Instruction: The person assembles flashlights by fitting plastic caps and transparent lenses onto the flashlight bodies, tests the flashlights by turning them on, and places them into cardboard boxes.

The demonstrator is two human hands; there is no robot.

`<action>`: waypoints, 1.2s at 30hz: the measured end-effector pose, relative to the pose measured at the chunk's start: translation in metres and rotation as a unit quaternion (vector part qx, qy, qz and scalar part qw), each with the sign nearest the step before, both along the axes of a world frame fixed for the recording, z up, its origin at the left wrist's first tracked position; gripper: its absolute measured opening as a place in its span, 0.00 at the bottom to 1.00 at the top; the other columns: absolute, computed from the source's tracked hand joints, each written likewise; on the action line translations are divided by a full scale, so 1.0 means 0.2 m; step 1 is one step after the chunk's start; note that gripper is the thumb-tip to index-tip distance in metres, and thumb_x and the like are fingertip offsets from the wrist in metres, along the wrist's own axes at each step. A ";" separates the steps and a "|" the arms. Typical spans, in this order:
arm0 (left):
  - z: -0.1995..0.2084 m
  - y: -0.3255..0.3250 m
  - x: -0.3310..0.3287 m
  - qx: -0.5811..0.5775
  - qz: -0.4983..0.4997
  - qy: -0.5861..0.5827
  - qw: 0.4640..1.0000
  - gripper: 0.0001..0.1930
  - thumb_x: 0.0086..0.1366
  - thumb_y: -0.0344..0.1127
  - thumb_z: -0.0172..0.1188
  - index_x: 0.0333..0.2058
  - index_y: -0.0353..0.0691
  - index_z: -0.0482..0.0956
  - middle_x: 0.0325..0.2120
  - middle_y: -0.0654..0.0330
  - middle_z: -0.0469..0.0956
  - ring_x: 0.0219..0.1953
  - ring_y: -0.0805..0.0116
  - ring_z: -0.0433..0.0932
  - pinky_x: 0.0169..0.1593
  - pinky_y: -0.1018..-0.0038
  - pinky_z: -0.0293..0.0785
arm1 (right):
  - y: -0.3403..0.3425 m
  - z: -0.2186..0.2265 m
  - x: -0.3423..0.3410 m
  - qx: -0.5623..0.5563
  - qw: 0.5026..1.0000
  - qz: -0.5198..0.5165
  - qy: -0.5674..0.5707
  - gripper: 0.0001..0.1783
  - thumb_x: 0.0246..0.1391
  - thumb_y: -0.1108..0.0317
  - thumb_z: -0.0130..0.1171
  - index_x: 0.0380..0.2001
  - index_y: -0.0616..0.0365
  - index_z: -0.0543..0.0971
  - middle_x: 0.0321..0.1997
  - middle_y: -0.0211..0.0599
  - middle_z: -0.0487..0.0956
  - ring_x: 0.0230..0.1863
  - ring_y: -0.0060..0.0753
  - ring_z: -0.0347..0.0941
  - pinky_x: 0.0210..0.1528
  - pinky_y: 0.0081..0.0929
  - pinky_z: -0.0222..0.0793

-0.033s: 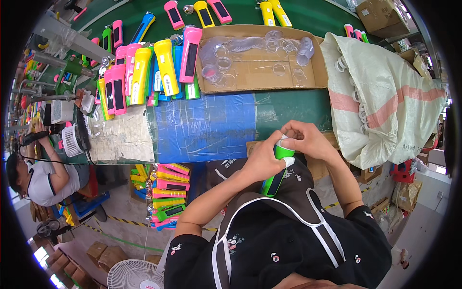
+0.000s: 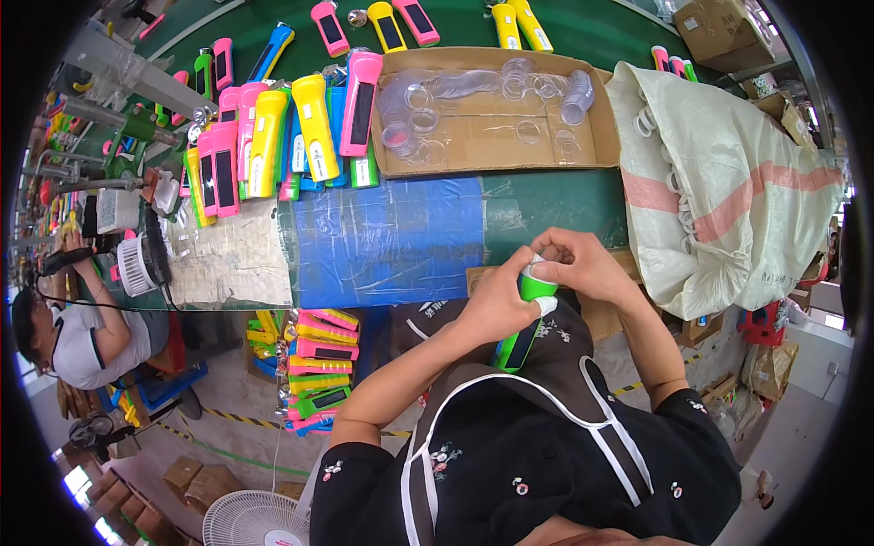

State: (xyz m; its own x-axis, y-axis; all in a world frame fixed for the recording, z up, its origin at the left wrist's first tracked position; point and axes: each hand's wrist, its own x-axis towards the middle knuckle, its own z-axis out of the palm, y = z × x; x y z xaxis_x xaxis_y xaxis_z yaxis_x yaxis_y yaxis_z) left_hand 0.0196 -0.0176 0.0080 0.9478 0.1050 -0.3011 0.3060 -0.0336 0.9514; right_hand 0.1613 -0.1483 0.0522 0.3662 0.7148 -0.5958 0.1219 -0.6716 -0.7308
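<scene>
A green flashlight (image 2: 515, 348) with a dark panel along its side is held upright in front of my apron, head end up. My left hand (image 2: 496, 300) is wrapped round it just below the head, with a white covering on the thumb. At the top, my right hand (image 2: 583, 264) has its thumb and fingers closed on the flashlight's head, where something white shows; whether that is a ring or a finger covering I cannot make out. Beyond my hands, an open cardboard box (image 2: 482, 164) holds clear round lenses (image 2: 423, 120), some stacked.
Pink, yellow, blue and green flashlights (image 2: 314, 127) stand piled on the bench's left; more lie at the back. A white woven sack (image 2: 728, 182) with white rings drapes at right. Blue sheeting (image 2: 391, 241) covers the near bench. Another person (image 2: 100, 337) sits at far left, near a fan (image 2: 259, 519).
</scene>
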 end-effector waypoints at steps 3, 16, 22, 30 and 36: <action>-0.02 -0.01 0.00 0.024 0.002 -0.014 1.000 0.20 0.49 0.34 0.66 0.41 0.39 0.70 0.30 0.51 0.79 0.36 0.47 0.80 0.42 0.60 0.72 | 0.01 0.03 0.02 0.015 1.000 -0.004 0.002 0.26 0.54 0.68 0.66 0.55 0.63 0.73 0.36 0.30 0.79 0.38 0.17 0.73 0.42 0.20 0.70; 0.01 0.00 -0.02 0.008 -0.005 -0.043 0.999 0.22 0.51 0.33 0.68 0.44 0.37 0.70 0.33 0.50 0.79 0.39 0.55 0.82 0.42 0.65 0.74 | -0.04 -0.04 -0.07 0.128 0.982 -0.109 0.088 0.28 0.49 0.60 0.72 0.49 0.61 0.74 0.36 0.31 0.80 0.36 0.18 0.74 0.40 0.22 0.71; 0.02 -0.01 -0.02 -0.173 0.130 -0.145 0.966 0.29 0.51 0.36 0.72 0.50 0.38 0.69 0.39 0.54 0.80 0.46 0.60 0.80 0.49 0.66 0.73 | 0.00 0.14 -0.17 0.334 0.914 -0.045 -0.226 0.44 0.37 0.58 0.78 0.58 0.60 0.71 0.39 0.36 0.79 0.39 0.32 0.76 0.46 0.30 0.72; -0.06 -0.02 0.12 0.021 0.077 -0.233 0.969 0.23 0.48 0.32 0.72 0.44 0.38 0.76 0.40 0.54 0.80 0.43 0.59 0.82 0.43 0.69 0.77 | 0.04 0.21 -0.15 0.330 0.883 0.006 -0.334 0.34 0.34 0.61 0.77 0.48 0.60 0.77 0.50 0.42 0.77 0.53 0.45 0.72 0.57 0.39 0.67; -0.15 -0.08 0.22 0.071 0.195 -0.313 0.927 0.16 0.52 0.29 0.67 0.39 0.37 0.75 0.36 0.54 0.77 0.35 0.57 0.78 0.37 0.68 0.75 | 0.07 0.12 -0.24 0.330 0.819 -0.092 -0.461 0.34 0.31 0.63 0.77 0.46 0.61 0.78 0.49 0.41 0.77 0.52 0.47 0.72 0.55 0.41 0.65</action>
